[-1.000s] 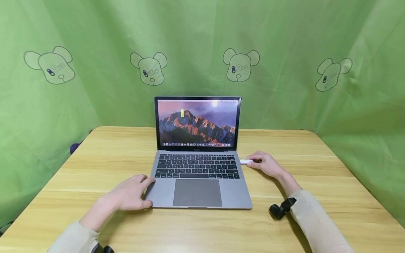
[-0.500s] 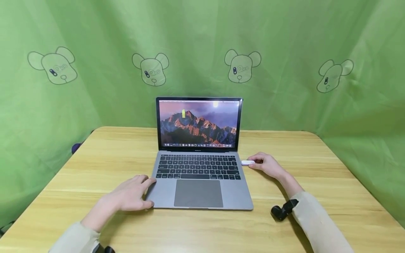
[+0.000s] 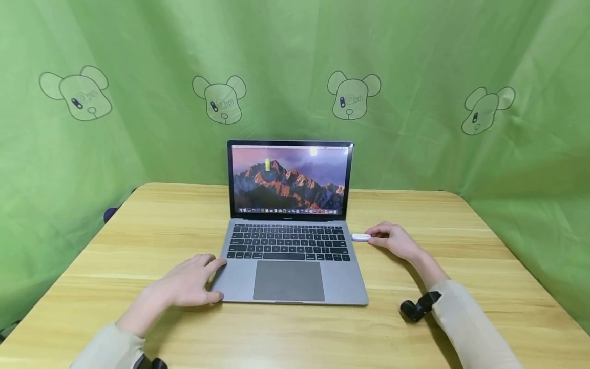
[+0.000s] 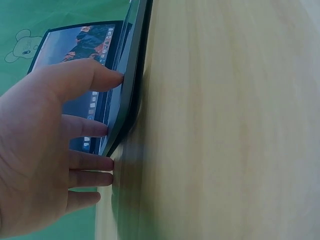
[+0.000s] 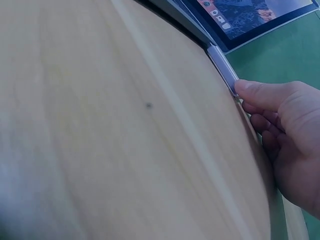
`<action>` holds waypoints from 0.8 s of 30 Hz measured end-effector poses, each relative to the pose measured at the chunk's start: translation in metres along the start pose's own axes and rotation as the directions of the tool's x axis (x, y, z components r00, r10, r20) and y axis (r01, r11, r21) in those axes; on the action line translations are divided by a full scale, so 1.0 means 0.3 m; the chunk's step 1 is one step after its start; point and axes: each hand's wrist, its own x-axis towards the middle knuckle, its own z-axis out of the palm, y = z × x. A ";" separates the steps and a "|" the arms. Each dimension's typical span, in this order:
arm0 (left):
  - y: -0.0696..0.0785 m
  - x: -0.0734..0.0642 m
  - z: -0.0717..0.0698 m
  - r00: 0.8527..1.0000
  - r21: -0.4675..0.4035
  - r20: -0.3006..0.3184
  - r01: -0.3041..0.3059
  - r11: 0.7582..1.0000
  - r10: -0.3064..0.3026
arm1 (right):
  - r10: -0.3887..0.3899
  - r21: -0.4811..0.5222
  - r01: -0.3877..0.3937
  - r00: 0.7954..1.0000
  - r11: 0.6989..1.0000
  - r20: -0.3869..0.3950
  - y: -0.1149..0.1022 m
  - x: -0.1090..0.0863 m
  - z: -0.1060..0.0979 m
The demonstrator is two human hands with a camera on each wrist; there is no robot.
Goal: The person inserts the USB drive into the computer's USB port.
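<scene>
A grey laptop stands unfolded on the table, its lit screen showing a mountain picture. At its front left corner rests my left hand, thumb at the front edge and fingers along the left side. The left wrist view shows these fingers fairly straight against the laptop's edge. A white USB stick sticks out from the laptop's right side, beside the keyboard. My right hand pinches its outer end. In the right wrist view, the thumb lies on that end with the other fingers curled below.
The wooden table carries the laptop and both forearms. Behind it hangs a green curtain printed with bear heads, which also runs down both sides. A black wrist camera sits at the right sleeve.
My right hand has shifted slightly right along the USB stick, so more of the stick shows. The stick stays at the laptop's side. My left hand keeps its place.
</scene>
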 end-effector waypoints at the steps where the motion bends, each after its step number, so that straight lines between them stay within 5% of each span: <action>1: 0.001 0.000 -0.001 1.000 0.000 0.002 0.000 1.000 0.000 | 0.005 0.001 -0.005 1.000 1.000 -0.002 -0.001 0.000 0.001; 24: 0.009 0.002 -0.008 1.000 -0.005 0.019 0.011 1.000 -0.011 | -0.013 0.014 0.014 1.000 1.000 -0.012 -0.026 0.007 0.030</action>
